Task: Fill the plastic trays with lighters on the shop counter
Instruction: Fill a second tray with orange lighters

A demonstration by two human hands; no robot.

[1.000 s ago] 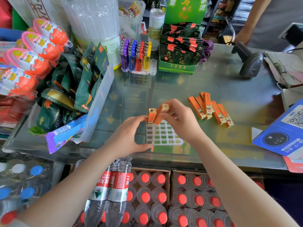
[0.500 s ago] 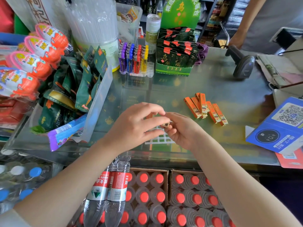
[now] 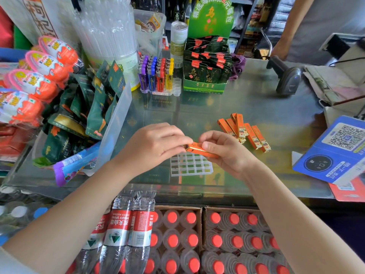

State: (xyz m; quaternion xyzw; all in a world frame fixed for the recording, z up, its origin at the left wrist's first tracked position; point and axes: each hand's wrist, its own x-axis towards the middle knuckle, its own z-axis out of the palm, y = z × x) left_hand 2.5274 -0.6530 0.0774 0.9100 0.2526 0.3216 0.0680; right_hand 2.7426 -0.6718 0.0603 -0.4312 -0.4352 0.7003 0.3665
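A clear plastic grid tray (image 3: 190,165) lies on the glass counter near its front edge, its visible cells without lighters. Just above its far edge both hands hold one orange lighter (image 3: 199,148) lying sideways. My right hand (image 3: 223,151) grips its right part, and my left hand (image 3: 156,145) pinches its metal left end. Several more orange lighters (image 3: 244,131) lie loose on the counter to the right. At the back stands a second tray of coloured lighters (image 3: 156,75), purple, blue, red and yellow, with some free cells on its right side.
Snack bags in a clear bin (image 3: 116,123) and chocolate eggs (image 3: 37,76) crowd the left. A green tea-packet box (image 3: 205,76), a barcode scanner (image 3: 286,78) and a blue QR stand (image 3: 339,149) sit behind and right. Another person (image 3: 308,26) stands at back right. Bottled water (image 3: 177,240) sits below.
A second ago two lighters stood upright at the tray's far edge under my hands. Now those are gone from the tray and both hands hold one lighter sideways above it.
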